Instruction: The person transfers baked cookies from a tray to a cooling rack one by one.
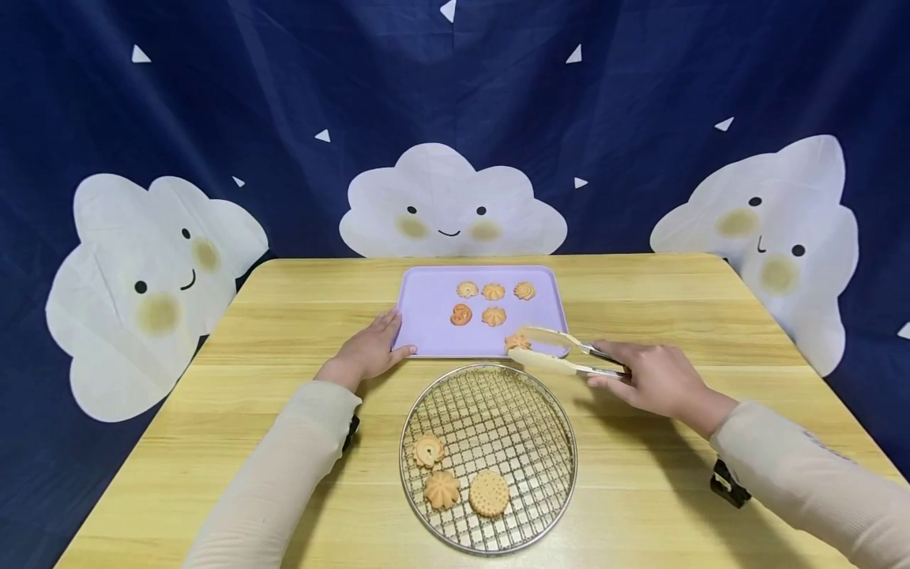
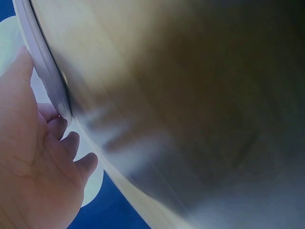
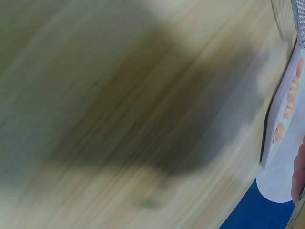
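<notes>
– Head view: where's the cookie sitting?
– Between the tongs, at the tray's edge; right grip is clasping them, left grip is lying relaxed.
– Left wrist: it's touching the tray.
– Right wrist: cookies showing, probably light, brittle, needing gentle side pressure.

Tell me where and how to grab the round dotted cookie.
Probably pinch the round dotted cookie by its near and far edges, bringing the tongs from the right: it lies flat, with a fluted cookie on its left and bare wire rack on its right.
</notes>
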Demonstrator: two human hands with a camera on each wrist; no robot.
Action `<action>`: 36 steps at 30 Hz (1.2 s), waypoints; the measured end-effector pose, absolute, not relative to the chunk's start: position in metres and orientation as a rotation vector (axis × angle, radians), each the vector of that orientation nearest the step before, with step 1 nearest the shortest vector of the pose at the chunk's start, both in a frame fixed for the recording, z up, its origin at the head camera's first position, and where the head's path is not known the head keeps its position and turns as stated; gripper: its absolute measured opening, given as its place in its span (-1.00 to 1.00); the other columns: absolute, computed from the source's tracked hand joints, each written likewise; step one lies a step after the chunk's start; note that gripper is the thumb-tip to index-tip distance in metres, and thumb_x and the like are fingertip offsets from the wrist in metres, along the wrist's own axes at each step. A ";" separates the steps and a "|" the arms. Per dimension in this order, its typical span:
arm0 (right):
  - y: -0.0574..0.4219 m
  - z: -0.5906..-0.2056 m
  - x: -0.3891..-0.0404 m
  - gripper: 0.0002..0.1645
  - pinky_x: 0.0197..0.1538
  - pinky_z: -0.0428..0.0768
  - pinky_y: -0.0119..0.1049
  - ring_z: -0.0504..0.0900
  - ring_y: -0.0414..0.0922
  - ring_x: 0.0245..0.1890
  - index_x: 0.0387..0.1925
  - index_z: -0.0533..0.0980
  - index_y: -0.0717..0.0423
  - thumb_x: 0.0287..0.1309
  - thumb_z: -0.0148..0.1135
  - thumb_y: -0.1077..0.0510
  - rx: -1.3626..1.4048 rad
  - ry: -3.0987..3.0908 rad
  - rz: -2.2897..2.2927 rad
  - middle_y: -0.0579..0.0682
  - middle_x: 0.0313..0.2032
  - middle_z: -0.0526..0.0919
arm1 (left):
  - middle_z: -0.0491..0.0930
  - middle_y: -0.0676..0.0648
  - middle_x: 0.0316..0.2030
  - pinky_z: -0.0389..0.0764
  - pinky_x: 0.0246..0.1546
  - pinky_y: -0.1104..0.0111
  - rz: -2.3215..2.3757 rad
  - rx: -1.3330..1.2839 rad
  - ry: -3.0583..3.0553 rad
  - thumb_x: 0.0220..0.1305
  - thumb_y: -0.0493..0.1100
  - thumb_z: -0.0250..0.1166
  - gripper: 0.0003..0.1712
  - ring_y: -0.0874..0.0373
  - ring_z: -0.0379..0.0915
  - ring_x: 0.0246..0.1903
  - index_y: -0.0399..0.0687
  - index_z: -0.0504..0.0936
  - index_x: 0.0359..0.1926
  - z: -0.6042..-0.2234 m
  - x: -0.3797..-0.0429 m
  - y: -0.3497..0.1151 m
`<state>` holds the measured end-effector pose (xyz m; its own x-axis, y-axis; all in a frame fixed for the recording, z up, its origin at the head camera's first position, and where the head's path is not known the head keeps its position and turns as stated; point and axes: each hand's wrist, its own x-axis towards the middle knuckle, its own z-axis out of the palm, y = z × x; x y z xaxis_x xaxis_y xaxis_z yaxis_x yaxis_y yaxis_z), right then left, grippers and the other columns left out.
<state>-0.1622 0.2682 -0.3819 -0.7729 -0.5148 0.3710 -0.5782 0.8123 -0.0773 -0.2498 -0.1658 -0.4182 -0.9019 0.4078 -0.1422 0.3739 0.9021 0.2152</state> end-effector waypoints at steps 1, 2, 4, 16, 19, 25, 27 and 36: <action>0.269 -0.382 -0.161 -0.29 -0.68 0.39 -0.29 0.27 -0.36 -0.71 0.05 0.58 0.15 -0.06 0.41 -0.21 0.851 -2.657 0.268 -0.04 -0.41 0.66 | -0.18 -0.27 0.45 -0.06 0.38 0.04 0.273 0.597 2.882 0.40 0.27 -0.07 -0.06 -0.18 -0.23 0.42 -0.35 -0.10 0.45 -0.418 -0.250 -0.166; 0.270 -0.382 -0.160 -0.30 -0.68 0.38 -0.30 0.26 -0.38 -0.71 0.04 0.58 0.14 -0.05 0.40 -0.22 0.873 -2.650 0.269 -0.06 -0.43 0.65 | -0.18 -0.26 0.45 -0.06 0.38 0.04 0.272 0.596 2.880 0.40 0.27 -0.07 -0.06 -0.18 -0.23 0.42 -0.34 -0.10 0.45 -0.418 -0.250 -0.166; 0.273 -0.383 -0.159 -0.32 -0.69 0.36 -0.33 0.25 -0.40 -0.71 0.03 0.59 0.11 -0.03 0.39 -0.24 0.917 -2.635 0.272 -0.09 -0.44 0.65 | -0.18 -0.26 0.45 -0.06 0.38 0.04 0.272 0.596 2.879 0.40 0.28 -0.07 -0.06 -0.18 -0.24 0.42 -0.34 -0.10 0.45 -0.419 -0.250 -0.166; 0.285 -0.383 -0.154 -0.34 -0.62 0.50 -0.31 0.34 -0.47 -0.63 -0.01 0.60 0.11 -0.05 0.41 -0.24 1.130 -2.531 0.302 -0.08 -0.34 0.71 | -0.18 -0.27 0.45 -0.06 0.38 0.04 0.280 0.597 2.885 0.41 0.27 -0.07 -0.06 -0.18 -0.23 0.42 -0.35 -0.10 0.45 -0.419 -0.251 -0.166; 0.288 -0.384 -0.153 -0.33 -0.59 0.53 -0.31 0.40 -0.45 -0.60 -0.01 0.60 0.12 -0.08 0.43 -0.23 1.174 -2.506 0.294 -0.07 -0.31 0.72 | -0.18 -0.27 0.45 -0.06 0.38 0.04 0.275 0.596 2.885 0.40 0.27 -0.07 -0.06 -0.18 -0.24 0.42 -0.34 -0.11 0.45 -0.420 -0.252 -0.165; 0.294 -0.382 -0.151 -0.33 -0.51 0.61 -0.29 0.56 -0.38 -0.53 -0.03 0.61 0.11 -0.07 0.41 -0.25 1.278 -2.450 0.303 -0.05 -0.28 0.73 | -0.20 -0.24 0.46 -0.07 0.39 0.05 0.273 0.584 2.879 0.40 0.29 -0.09 -0.05 -0.16 -0.25 0.42 -0.32 -0.13 0.46 -0.422 -0.254 -0.166; 0.295 -0.380 -0.150 -0.35 -0.51 0.59 -0.32 0.49 -0.44 -0.55 -0.03 0.61 0.09 -0.06 0.41 -0.25 1.311 -2.434 0.313 -0.06 -0.27 0.73 | -0.20 -0.24 0.46 -0.07 0.38 0.05 0.275 0.589 2.881 0.40 0.29 -0.09 -0.05 -0.16 -0.25 0.42 -0.32 -0.12 0.46 -0.422 -0.254 -0.166; 0.297 -0.373 -0.146 -0.37 -0.59 0.42 -0.48 0.14 -0.58 -0.63 -0.03 0.62 0.05 -0.02 0.37 -0.27 1.435 -2.392 0.338 -0.07 -0.24 0.73 | -0.19 -0.24 0.46 -0.07 0.39 0.07 0.270 0.591 2.886 0.39 0.31 -0.10 -0.04 -0.15 -0.25 0.42 -0.32 -0.12 0.46 -0.422 -0.253 -0.167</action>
